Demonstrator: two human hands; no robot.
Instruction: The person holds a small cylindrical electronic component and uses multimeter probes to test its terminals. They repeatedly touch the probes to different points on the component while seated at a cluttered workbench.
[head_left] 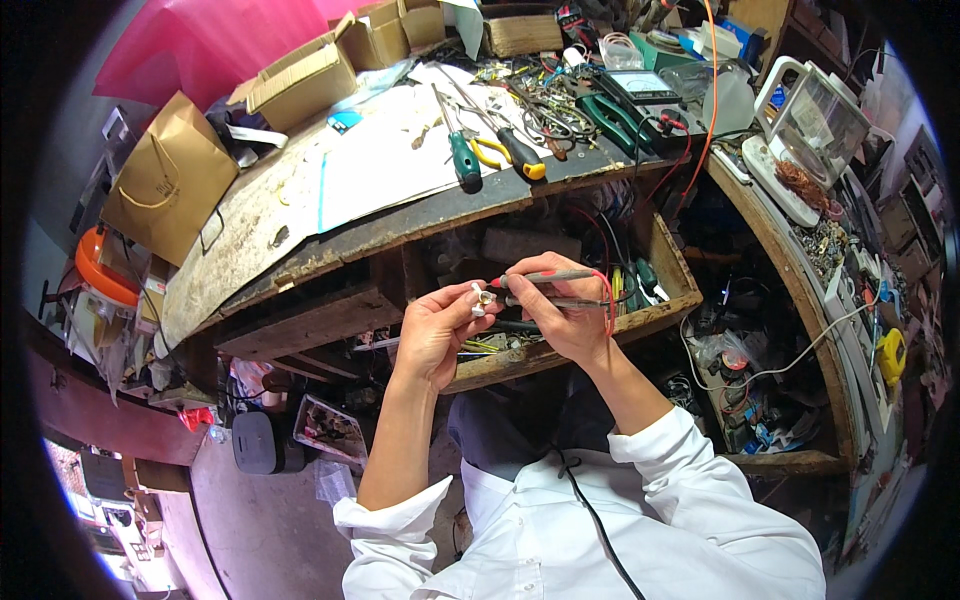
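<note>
In the middle, above an open drawer (655, 310), my left hand (437, 325) pinches a small white part (480, 300) with a yellowish centre; its exact kind is too small to make out. My right hand (565, 318) grips two multimeter test probes (550, 276) side by side, one with a red lead and one dark. Their tips point left and meet or nearly meet the white part; contact cannot be told. An analog multimeter (640, 86) lies on the bench at the back right, with red and black plugs beside it.
On the bench (390, 200) lie a green screwdriver (464, 160), a black-and-yellow screwdriver (524, 158), green-handled pliers (612, 118) and loose small parts. A paper bag (165, 185) and carton (300, 85) stand left. An orange cord (712, 80) hangs right, near a clear-sided appliance (820, 120).
</note>
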